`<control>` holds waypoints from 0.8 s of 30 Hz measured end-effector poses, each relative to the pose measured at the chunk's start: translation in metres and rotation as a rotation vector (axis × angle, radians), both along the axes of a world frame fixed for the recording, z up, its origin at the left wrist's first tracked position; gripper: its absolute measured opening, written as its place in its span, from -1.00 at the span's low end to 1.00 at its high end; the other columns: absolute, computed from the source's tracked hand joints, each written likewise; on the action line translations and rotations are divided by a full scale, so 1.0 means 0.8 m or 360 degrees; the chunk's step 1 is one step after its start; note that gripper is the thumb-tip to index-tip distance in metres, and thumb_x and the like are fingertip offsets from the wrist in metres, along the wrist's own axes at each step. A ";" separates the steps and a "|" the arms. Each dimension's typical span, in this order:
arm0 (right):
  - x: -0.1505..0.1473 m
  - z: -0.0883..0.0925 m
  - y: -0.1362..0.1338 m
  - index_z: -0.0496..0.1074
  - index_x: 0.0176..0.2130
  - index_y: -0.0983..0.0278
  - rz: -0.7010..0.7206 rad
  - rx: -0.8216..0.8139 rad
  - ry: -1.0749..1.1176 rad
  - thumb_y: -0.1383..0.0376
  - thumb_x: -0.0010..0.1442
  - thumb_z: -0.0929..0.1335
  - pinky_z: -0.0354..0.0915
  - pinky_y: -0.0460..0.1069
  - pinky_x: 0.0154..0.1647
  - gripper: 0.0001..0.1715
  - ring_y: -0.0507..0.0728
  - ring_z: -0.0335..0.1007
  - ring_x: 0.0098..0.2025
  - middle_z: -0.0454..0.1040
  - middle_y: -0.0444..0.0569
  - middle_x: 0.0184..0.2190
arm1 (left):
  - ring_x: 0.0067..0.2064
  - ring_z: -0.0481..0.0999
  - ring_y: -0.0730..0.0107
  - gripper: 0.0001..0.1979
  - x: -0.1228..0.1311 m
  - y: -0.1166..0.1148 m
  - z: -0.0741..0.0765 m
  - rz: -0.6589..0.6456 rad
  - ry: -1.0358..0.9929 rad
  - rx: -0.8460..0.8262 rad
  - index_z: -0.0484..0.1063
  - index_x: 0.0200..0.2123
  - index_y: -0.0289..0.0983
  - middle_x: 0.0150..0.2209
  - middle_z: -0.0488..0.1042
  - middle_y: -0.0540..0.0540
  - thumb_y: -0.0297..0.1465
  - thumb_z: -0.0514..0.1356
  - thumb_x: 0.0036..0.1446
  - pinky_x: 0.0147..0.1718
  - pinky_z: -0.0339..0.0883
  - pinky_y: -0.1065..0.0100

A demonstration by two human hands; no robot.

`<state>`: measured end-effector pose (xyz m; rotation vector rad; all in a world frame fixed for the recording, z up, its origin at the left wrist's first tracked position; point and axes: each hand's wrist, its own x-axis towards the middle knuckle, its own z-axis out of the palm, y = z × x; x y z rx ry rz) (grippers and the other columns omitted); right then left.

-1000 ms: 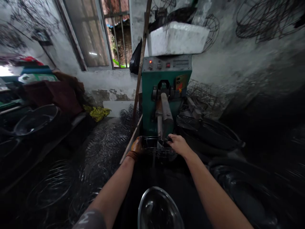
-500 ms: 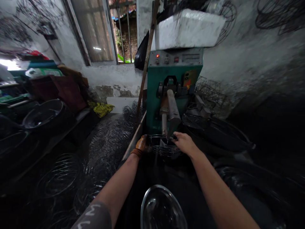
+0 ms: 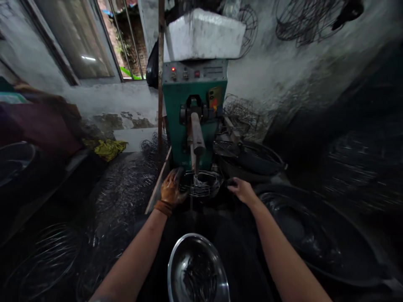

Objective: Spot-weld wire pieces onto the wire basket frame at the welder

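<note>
Supporting the wire frame (image 3: pixel 201 195) evenly is serving you best, the grip of your left hand (image 3: pixel 170 188) and right hand (image 3: pixel 243 191) being indiscernible.

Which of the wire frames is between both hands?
The round wire frame in front of the green machine; other wirework hangs on the wall or lies off to the sides.

No text can be read: the pale marks (image 3: pixel 191 163) low on the green machine's front (image 3: pixel 175 100) are blurred, and those on its panel (image 3: pixel 189 74) too small.
</note>
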<state>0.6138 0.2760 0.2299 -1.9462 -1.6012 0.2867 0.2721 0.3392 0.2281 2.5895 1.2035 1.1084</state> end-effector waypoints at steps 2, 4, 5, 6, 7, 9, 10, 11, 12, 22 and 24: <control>-0.011 -0.017 -0.001 0.54 -0.26 0.26 0.0004 -0.0064 0.0026 0.37 0.10 0.42 0.38 -0.02 -0.23 -0.87 0.22 0.58 -0.25 0.63 -0.02 -0.33 | 0.39 0.21 -0.02 -0.13 0.014 -0.006 0.004 0.0017 0.0018 0.0076 0.17 0.38 -0.35 0.34 0.28 -0.31 -0.18 0.33 0.06 0.37 0.14 0.06; -0.023 -0.024 0.007 0.55 -0.23 0.26 -0.0003 -0.0082 0.0036 0.37 0.15 0.39 0.38 -0.01 -0.18 -0.86 0.22 0.58 -0.20 0.64 -0.01 -0.28 | 0.40 0.19 -0.04 -0.14 0.026 -0.007 0.003 0.0100 0.0041 0.0107 0.17 0.39 -0.34 0.34 0.27 -0.31 -0.16 0.32 0.08 0.37 0.13 0.05; -0.027 -0.025 0.012 0.55 -0.22 0.25 0.0003 -0.0066 0.0039 0.36 0.16 0.38 0.38 -0.01 -0.13 -0.85 0.22 0.57 -0.16 0.64 0.00 -0.25 | 0.40 0.19 -0.05 -0.13 0.030 -0.006 0.002 0.0146 0.0053 0.0114 0.17 0.39 -0.33 0.35 0.27 -0.31 -0.14 0.32 0.08 0.37 0.13 0.03; -0.031 -0.025 0.017 0.55 -0.21 0.25 0.0017 -0.0042 0.0042 0.36 0.18 0.38 0.38 0.00 -0.08 -0.84 0.21 0.56 -0.12 0.64 0.00 -0.21 | 0.40 0.19 -0.06 -0.12 0.034 -0.004 0.000 0.0182 0.0066 0.0116 0.17 0.39 -0.32 0.35 0.27 -0.30 -0.13 0.32 0.07 0.37 0.13 0.02; -0.033 -0.024 0.021 0.55 -0.20 0.24 0.0037 -0.0013 0.0043 0.36 0.19 0.37 0.38 0.00 -0.04 -0.83 0.21 0.56 -0.10 0.64 -0.01 -0.18 | 0.40 0.19 -0.07 -0.10 0.036 -0.003 -0.003 0.0201 0.0080 0.0115 0.16 0.39 -0.32 0.35 0.27 -0.29 -0.12 0.33 0.05 0.37 0.13 0.02; -0.036 -0.025 0.028 0.56 -0.20 0.24 0.0082 0.0042 0.0039 0.35 0.20 0.36 0.37 0.01 0.00 -0.83 0.20 0.55 -0.07 0.63 0.00 -0.16 | 0.40 0.19 -0.08 -0.06 0.040 0.001 -0.006 0.0214 0.0098 0.0108 0.16 0.39 -0.31 0.35 0.27 -0.30 -0.11 0.36 0.01 0.36 0.14 0.02; -0.037 -0.026 0.030 0.56 -0.20 0.24 0.0100 0.0057 0.0036 0.35 0.21 0.36 0.37 0.02 0.01 -0.83 0.20 0.54 -0.08 0.63 0.00 -0.17 | 0.39 0.20 -0.09 -0.05 0.041 0.003 -0.007 0.0221 0.0099 0.0106 0.16 0.39 -0.32 0.34 0.28 -0.31 -0.10 0.37 0.00 0.35 0.14 0.02; -0.037 -0.028 0.031 0.56 -0.21 0.24 0.0112 0.0071 0.0035 0.34 0.21 0.36 0.38 0.02 0.01 -0.84 0.21 0.54 -0.08 0.63 0.01 -0.18 | 0.39 0.21 -0.10 -0.04 0.042 0.004 -0.008 0.0229 0.0096 0.0103 0.16 0.39 -0.32 0.33 0.29 -0.31 -0.10 0.38 -0.02 0.35 0.15 0.01; -0.037 -0.030 0.032 0.56 -0.21 0.24 0.0115 0.0086 0.0038 0.33 0.22 0.36 0.38 0.03 0.02 -0.84 0.22 0.54 -0.08 0.63 0.02 -0.18 | 0.38 0.22 -0.10 -0.04 0.042 0.005 -0.007 0.0234 0.0092 0.0099 0.17 0.38 -0.32 0.32 0.30 -0.32 -0.10 0.38 -0.02 0.34 0.16 0.01; -0.029 -0.010 0.045 0.57 -0.13 0.24 0.0198 -0.0086 0.0193 0.38 0.08 0.45 0.42 0.02 -0.09 -0.70 0.22 0.56 -0.16 0.64 -0.06 -0.27 | 0.18 0.45 -0.07 -0.22 0.044 0.024 -0.006 0.0214 0.0066 -0.0162 0.38 0.18 -0.26 0.11 0.49 -0.27 -0.17 0.44 -0.13 0.21 0.35 0.04; -0.031 0.008 0.042 0.57 -0.17 0.25 0.0272 -0.0125 0.0136 0.41 0.06 0.45 0.40 0.00 -0.09 -0.73 0.22 0.56 -0.16 0.64 -0.06 -0.26 | 0.13 0.49 -0.07 -0.27 0.035 0.033 -0.012 0.0219 0.0084 -0.0245 0.41 0.14 -0.27 0.06 0.51 -0.27 -0.19 0.44 -0.12 0.15 0.39 0.03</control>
